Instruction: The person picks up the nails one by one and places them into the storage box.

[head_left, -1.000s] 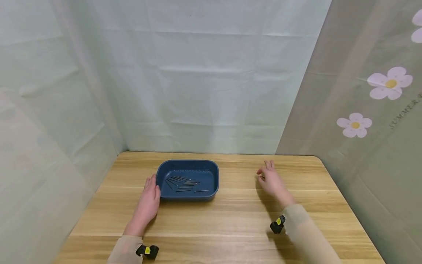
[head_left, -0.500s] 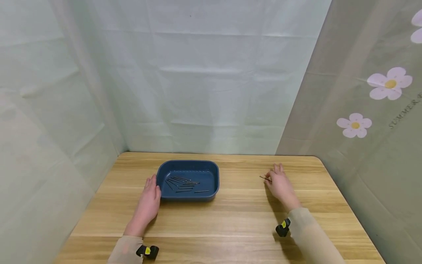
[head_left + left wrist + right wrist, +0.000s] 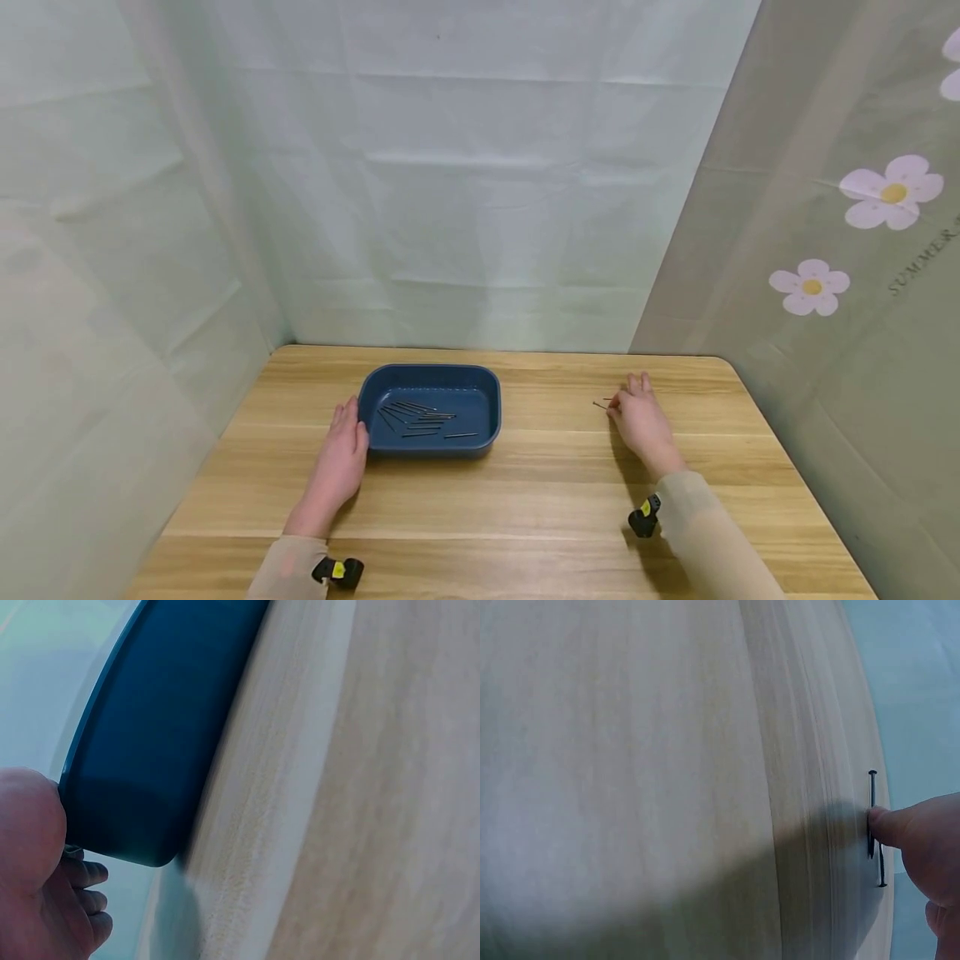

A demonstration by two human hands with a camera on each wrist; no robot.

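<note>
Left hand (image 3: 339, 467) lies flat and relaxed against the blue tray (image 3: 487, 408) wall, holding nothing. Right hand (image 3: 643, 423) fingertip touches a nail (image 3: 871, 814), probably not gripping it, near the table's (image 3: 525, 508) far edge.

Item count, as visible:

- Tray (image 3: 491, 392): one, blue, rectangular.
- Nails inside the tray (image 3: 420, 417): about ten; overlap prevents an exact count.
- Nails on the table (image 3: 872, 796): two, lying by the fingertips.
- Table (image 3: 525, 500): one, wooden.
- Hands: two, the left hand (image 3: 341, 458) and the right hand (image 3: 641, 421).
- Wrist cameras (image 3: 643, 517): two.
</note>
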